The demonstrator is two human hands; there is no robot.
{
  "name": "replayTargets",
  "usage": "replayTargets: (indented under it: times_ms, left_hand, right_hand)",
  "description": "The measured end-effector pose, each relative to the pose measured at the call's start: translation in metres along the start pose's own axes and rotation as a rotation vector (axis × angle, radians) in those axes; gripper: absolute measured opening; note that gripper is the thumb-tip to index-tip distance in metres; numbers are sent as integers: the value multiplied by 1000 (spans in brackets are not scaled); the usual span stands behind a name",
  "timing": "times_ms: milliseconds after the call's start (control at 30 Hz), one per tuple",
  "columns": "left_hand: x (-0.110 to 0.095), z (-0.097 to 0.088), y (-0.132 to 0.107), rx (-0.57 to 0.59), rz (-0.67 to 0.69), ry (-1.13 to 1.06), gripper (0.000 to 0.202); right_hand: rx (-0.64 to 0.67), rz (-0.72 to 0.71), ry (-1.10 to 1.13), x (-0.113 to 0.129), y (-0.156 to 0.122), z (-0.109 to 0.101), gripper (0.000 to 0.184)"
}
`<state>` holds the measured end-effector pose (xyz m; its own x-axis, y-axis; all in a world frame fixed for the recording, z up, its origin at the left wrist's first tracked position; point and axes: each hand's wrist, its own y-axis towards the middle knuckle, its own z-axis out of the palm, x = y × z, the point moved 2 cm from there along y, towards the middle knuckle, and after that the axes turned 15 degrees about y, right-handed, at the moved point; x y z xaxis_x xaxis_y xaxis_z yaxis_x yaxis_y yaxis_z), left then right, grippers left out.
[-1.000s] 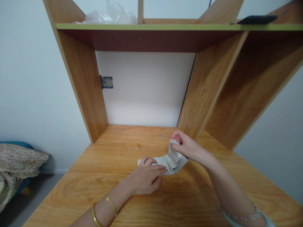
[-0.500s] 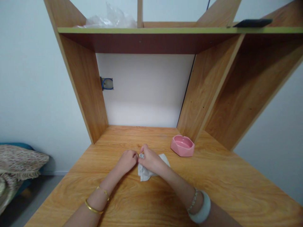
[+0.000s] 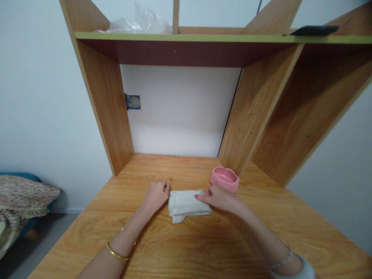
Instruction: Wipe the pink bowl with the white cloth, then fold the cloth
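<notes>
A folded white cloth (image 3: 187, 203) lies flat on the wooden desk, with a loose corner sticking out at its near left. Beside its left edge rests my left hand (image 3: 156, 195), fingers curled in; whatever the fingertips may hold is hidden. At the cloth's far right corner is my right hand (image 3: 222, 198). Its thumb lies on top of the cloth and the bent fingers close at the edge, partly out of sight. Just behind the right hand stands a pink, faceted ashtray (image 3: 224, 178), partly covered by that hand.
The desk (image 3: 162, 248) has a shelf unit with wooden side panels (image 3: 101, 108) and an upper shelf (image 3: 180, 37). Clear plastic wrap (image 3: 142, 23) and a dark flat object (image 3: 315, 30) sit up there. A patterned cushion (image 3: 26, 195) is at the far left.
My right hand has moved from the cloth's left corner to its right end, uncovering the folded cloth. My left hand has stayed nearly in place. The view has shifted slightly.
</notes>
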<state>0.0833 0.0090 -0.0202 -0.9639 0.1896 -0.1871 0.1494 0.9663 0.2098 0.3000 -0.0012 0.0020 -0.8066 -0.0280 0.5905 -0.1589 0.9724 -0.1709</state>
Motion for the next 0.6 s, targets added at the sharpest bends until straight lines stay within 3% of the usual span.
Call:
replayTargets:
  times_ms: [100, 167, 433, 600]
  left_hand:
    - [0, 2, -1, -1, 12, 2, 20]
    - [1, 2, -1, -1, 13, 9, 20]
    - [3, 3, -1, 12, 33, 16, 19]
    - [2, 3, -1, 10, 46, 37, 17]
  right_hand:
    - [195, -82, 263, -15, 1, 13, 33]
    - [229, -91, 333, -25, 0, 13, 30]
    - [48, -23, 380, -77, -15, -39, 22]
    - [-11, 79, 235, -106, -16, -60, 34]
